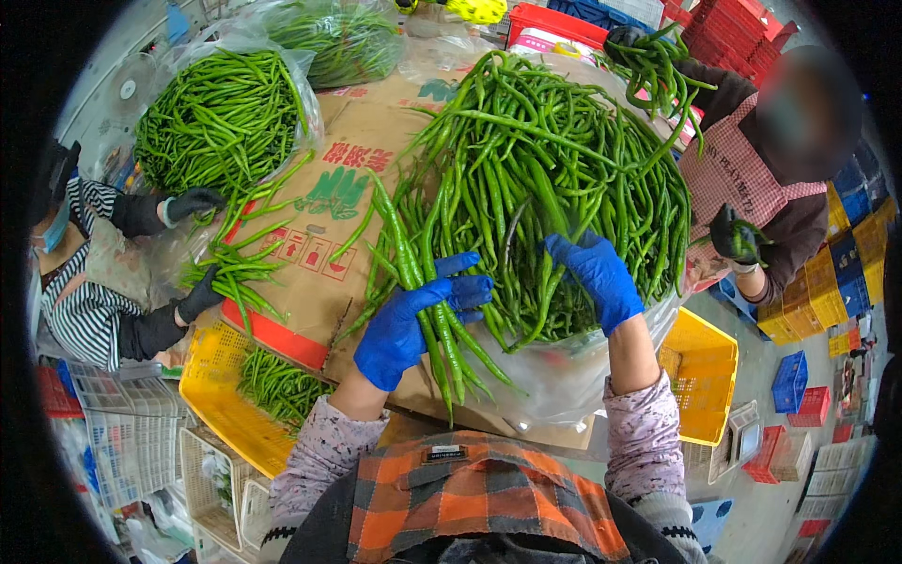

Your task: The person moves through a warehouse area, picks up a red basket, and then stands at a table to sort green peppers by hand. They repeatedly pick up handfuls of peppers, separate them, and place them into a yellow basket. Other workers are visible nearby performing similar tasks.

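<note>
Long green chili peppers (521, 141) lie in a large heap on a clear plastic sheet (557, 381) in front of me. My left hand (423, 310), in a blue glove, holds a small bunch of long green peppers (440, 338) at the near left edge of the heap; their tips hang towards me. My right hand (595, 278), also gloved in blue, reaches into the near side of the heap, its fingertips on a green pepper. Part of its fingers is hidden, so its hold is unclear. Flattened printed cardboard (338, 162) lies to the left of the heap.
A co-worker (99, 268) at left handles peppers beside a full plastic bag (306, 113). Another co-worker (754, 148) at right holds peppers in both hands. Yellow crates (218, 416) stand below the left table edge and at right (705, 374). Stacked crates (810, 303) stand farther right.
</note>
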A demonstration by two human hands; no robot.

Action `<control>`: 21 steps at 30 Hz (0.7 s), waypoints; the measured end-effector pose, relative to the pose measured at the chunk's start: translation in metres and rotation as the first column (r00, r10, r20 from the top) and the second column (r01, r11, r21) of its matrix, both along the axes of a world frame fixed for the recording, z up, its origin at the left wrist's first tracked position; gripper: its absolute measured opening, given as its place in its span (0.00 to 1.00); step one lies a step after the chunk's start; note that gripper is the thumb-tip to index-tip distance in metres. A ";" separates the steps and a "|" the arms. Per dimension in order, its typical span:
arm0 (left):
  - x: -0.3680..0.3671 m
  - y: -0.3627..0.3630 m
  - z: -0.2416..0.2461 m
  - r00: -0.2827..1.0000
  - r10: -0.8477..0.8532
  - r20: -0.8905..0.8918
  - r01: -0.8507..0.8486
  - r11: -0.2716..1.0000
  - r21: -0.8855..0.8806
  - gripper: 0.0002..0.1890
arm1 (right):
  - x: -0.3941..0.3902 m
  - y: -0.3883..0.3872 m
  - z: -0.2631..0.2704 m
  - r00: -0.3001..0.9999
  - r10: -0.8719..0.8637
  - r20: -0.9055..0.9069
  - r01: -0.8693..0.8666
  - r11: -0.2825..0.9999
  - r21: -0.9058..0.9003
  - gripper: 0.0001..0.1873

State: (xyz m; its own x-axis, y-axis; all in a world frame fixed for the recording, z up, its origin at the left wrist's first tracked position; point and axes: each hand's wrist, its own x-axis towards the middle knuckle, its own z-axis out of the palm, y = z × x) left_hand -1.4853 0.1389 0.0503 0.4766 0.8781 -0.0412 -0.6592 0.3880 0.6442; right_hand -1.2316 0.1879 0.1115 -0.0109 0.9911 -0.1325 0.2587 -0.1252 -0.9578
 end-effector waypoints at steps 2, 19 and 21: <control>0.005 0.002 -0.002 0.994 -0.007 -0.113 0.017 0.996 0.090 0.29 | 0.010 -0.005 -0.009 0.999 0.012 0.044 -0.011 0.999 -0.033 0.22; -0.015 0.004 0.019 0.974 0.024 -0.227 0.003 0.993 0.116 0.21 | -0.075 -0.094 0.008 0.987 0.035 -0.160 -0.042 0.998 -0.039 0.20; -0.017 0.004 0.016 0.992 0.029 -0.123 -0.022 0.998 0.060 0.19 | -0.110 -0.103 -0.007 0.999 0.049 0.010 -0.049 0.998 0.039 0.21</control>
State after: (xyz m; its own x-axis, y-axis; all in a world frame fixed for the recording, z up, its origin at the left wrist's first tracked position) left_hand -1.5026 0.1427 0.0662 0.4487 0.8925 -0.0467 -0.5821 0.3315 0.7424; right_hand -1.3418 0.0852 0.1045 -0.0584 0.9939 -0.0938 0.2719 -0.0745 -0.9594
